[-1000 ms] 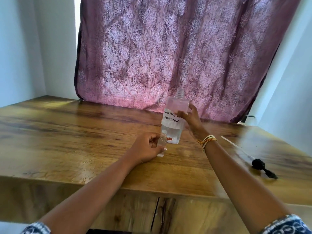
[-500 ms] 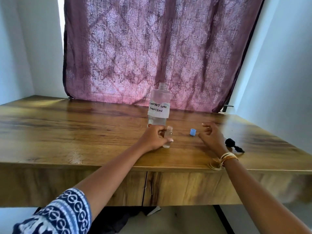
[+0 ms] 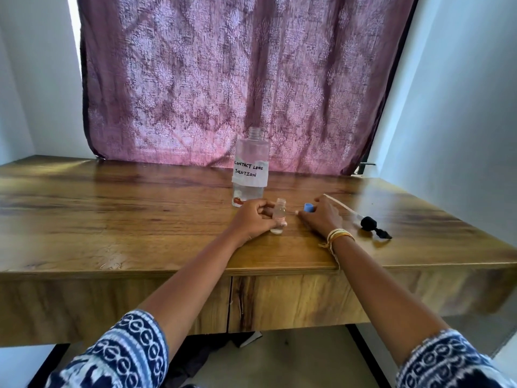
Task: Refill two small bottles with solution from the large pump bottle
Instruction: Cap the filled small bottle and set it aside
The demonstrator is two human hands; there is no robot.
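Observation:
A large clear bottle (image 3: 251, 166) labelled "contact lens solution" stands uncapped and upright on the wooden table (image 3: 112, 214). Just in front of it, my left hand (image 3: 253, 219) grips a small clear bottle (image 3: 279, 215), open-topped and upright on the table. My right hand (image 3: 321, 217) rests on the table to its right, fingertips touching a small blue cap (image 3: 308, 207). The black pump head with its long white tube (image 3: 369, 224) lies on the table to the right of my right hand. A second small bottle is not visible.
A patterned purple curtain (image 3: 237, 79) hangs behind the table. White walls close in on both sides. The table's front edge has drawer fronts below it.
My right hand let go of the large bottle, which now stands on the table, and moved down to the blue cap. My left hand kept hold of the small bottle.

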